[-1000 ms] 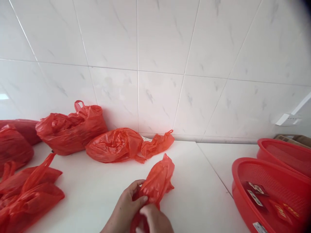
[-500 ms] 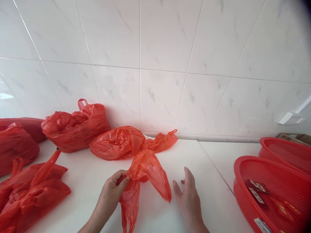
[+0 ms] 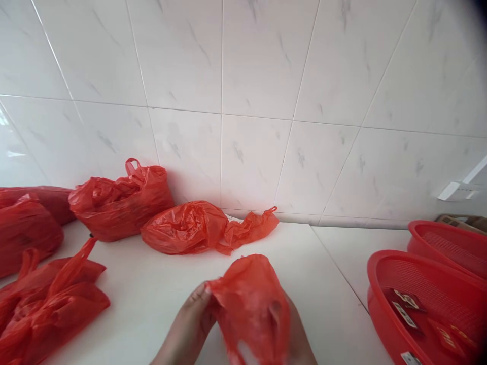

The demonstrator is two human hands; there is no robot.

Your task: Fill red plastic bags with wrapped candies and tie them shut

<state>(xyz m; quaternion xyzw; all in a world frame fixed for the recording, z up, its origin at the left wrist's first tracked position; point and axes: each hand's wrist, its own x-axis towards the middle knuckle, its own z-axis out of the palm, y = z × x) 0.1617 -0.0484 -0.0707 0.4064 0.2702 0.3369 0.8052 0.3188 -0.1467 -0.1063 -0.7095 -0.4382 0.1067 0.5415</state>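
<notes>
A thin red plastic bag point(image 3: 249, 304) is spread between my two hands near the front of the white counter point(image 3: 152, 299). My left hand point(image 3: 192, 322) pinches its left edge. My right hand point(image 3: 294, 334) is behind or inside the film, its fingers showing dimly through the plastic and seeming to grip the bag. The bag's mouth hangs open toward me.
Several filled and loose red bags lie along the tiled wall: one stuffed bag point(image 3: 122, 200), a crumpled one point(image 3: 190, 228), flat ones at the left point(image 3: 49, 299). Two red mesh baskets point(image 3: 429, 299) stand at the right, the nearer holding small packets point(image 3: 405, 301).
My right hand, open on the counter half a second ago, has come back to the bag. The bag has gone from a dangling twist to a spread sheet between both hands.
</notes>
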